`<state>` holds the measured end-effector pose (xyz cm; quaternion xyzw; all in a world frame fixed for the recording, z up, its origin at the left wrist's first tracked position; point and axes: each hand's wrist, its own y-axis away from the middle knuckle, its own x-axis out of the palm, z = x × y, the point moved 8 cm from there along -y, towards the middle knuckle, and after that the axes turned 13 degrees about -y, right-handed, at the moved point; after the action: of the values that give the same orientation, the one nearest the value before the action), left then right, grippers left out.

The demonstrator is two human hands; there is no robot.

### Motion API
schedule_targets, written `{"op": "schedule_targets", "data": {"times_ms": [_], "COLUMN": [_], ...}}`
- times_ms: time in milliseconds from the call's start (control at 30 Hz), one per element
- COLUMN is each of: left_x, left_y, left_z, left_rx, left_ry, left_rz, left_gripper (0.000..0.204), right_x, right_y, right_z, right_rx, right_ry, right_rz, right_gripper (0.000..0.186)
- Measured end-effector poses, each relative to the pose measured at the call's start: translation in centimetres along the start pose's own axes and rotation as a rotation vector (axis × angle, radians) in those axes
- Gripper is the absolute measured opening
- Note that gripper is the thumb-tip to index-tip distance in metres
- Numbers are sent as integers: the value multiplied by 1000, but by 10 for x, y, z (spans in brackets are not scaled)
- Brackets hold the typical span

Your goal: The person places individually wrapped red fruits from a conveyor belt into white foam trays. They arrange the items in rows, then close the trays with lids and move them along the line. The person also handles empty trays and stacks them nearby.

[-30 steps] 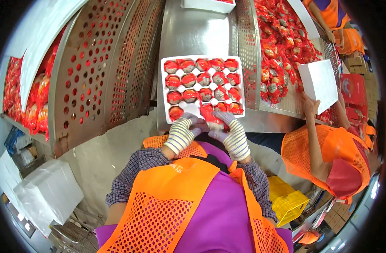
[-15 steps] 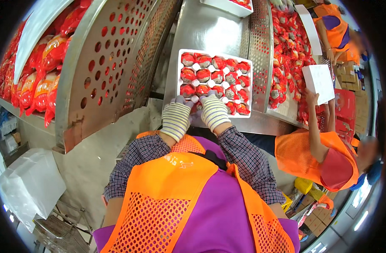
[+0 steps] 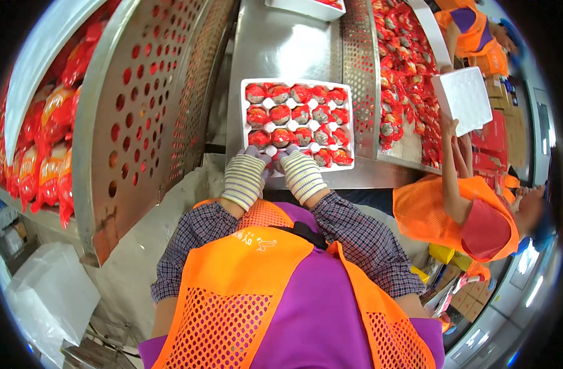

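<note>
A white foam tray [image 3: 244,111] lies on the steel table [image 3: 281,49] in front of me, its pockets filled with round red-wrapped packets [image 3: 280,114]. Both my hands wear striped knit gloves. My left hand [image 3: 248,172] and my right hand [image 3: 301,171] sit side by side at the tray's near-left edge, fingers pointing at the nearest row and almost touching each other. The backs of the gloves hide the fingertips, so I cannot tell whether they hold a packet or the tray's rim.
A perforated steel chute [image 3: 146,104] rises on the left beside piled red packets [image 3: 48,141]. More packets fill the bin on the right [image 3: 404,74]. A co-worker in an orange vest [image 3: 453,209] holds up an empty white tray [image 3: 463,98]. Another tray [image 3: 306,7] lies farther back.
My hands have come closer together, from spread along the tray's near row to side by side at its near-left part. My view has shifted, so the tray sits more central.
</note>
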<state>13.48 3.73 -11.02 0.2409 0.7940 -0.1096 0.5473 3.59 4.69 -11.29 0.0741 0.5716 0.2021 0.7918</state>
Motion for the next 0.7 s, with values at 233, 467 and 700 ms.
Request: {"op": "schedule_targets", "data": {"times_ms": [233,467,700], "left_x": [3,2,19], "left_y": [-13,-33,-47], "left_z": [-9,-31,-35], "left_rx": [142,250,206], "left_ry": [-121,-112,-367], "left_rz": [-28,-68,206], "left_gripper": [23,18,21], "right_x": [-3,-12,17], "right_y": [3,10,0], "right_z": [-2,-1,-19], "right_rx": [-37,51,-1], "right_ry": [-26,-10,-10], "right_rz": [-68,-69,7], "right_gripper": [19,16,21]}}
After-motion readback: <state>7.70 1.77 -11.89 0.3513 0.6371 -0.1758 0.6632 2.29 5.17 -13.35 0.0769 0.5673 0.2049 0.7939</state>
